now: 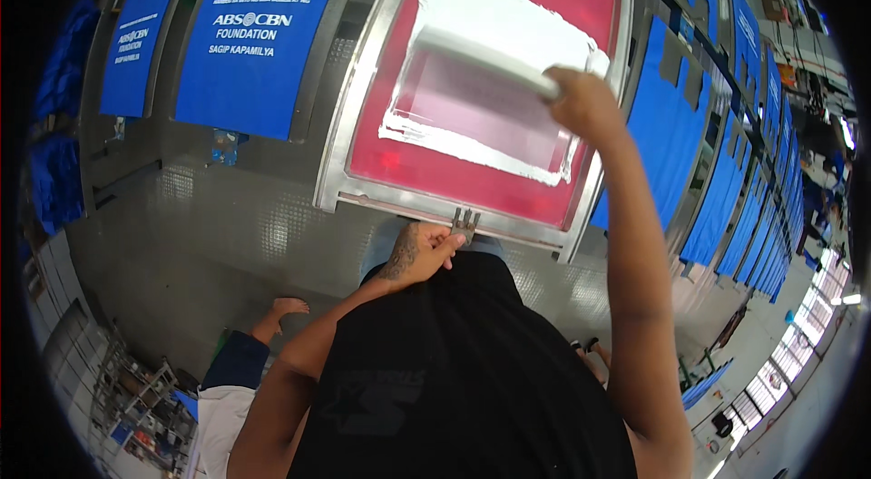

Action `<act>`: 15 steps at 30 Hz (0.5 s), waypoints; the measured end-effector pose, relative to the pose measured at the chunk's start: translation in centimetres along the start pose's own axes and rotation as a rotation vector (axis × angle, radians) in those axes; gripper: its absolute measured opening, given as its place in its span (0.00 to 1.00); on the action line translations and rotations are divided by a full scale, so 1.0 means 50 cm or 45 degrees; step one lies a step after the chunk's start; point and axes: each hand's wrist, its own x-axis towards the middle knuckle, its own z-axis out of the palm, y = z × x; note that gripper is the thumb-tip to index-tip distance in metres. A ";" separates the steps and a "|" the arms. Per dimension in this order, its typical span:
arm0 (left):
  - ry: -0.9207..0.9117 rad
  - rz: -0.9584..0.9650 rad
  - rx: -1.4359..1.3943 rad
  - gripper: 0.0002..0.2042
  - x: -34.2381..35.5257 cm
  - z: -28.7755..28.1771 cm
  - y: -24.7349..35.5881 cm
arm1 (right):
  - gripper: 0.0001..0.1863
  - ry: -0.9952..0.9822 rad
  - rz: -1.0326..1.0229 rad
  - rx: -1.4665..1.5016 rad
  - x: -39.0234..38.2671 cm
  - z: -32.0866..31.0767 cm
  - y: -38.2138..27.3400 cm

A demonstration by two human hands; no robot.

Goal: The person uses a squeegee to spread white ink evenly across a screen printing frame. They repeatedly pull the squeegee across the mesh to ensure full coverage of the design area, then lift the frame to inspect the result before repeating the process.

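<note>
A screen-printing frame (pixel 337 148) with a silver metal border and red mesh (pixel 535 200) lies in front of me. Thick white ink (pixel 508 11) covers the far part of the mesh, and a ragged white band runs along the near part. My right hand (pixel 585 105) is closed round the right end of a long pale squeegee (pixel 485 60), slightly blurred, which slants across the ink. My left hand (pixel 426 250) pinches a small pronged metal bracket (pixel 465 227) at the middle of the frame's near edge.
Blue printed fabric panels (pixel 268 34) lie on boards to the left, and a long row of blue panels (pixel 667 125) stretches away on the right. Another person (pixel 238 388) is at the lower left. Grey flooring (pixel 209 243) shows between.
</note>
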 end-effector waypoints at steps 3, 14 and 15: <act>-0.013 -0.034 0.020 0.15 0.007 0.001 -0.010 | 0.17 0.053 -0.063 -0.032 -0.165 0.073 -0.084; 0.287 0.193 0.204 0.19 0.039 0.027 -0.074 | 0.14 0.243 0.186 0.327 -0.215 0.047 -0.053; 0.310 0.180 0.168 0.19 0.036 0.032 -0.076 | 0.16 0.259 0.299 0.327 -0.212 0.038 -0.030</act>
